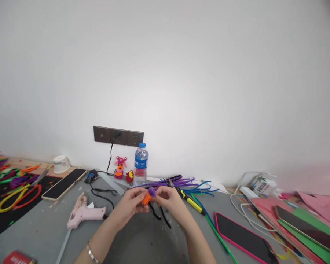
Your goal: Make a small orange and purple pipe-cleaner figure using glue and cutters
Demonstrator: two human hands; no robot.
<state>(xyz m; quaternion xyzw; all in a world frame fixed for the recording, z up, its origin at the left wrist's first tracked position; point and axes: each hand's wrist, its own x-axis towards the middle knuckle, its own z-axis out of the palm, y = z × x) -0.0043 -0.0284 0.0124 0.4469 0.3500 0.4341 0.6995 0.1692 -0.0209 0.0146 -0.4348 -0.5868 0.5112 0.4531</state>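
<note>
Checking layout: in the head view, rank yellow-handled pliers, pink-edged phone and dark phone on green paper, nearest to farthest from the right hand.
From the right hand:
1. Yellow-handled pliers: just right
2. Pink-edged phone: farther right, lower
3. Dark phone: far right, on green paper

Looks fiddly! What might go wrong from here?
The small orange-and-purple piece, pinched between the left hand and right hand, might slip or bend out of shape. The pink glue gun lies on the left side; brushing it could burn if it is hot, which doesn't show. The yellow-handled pliers lie near the right hand and could get bumped.
</note>
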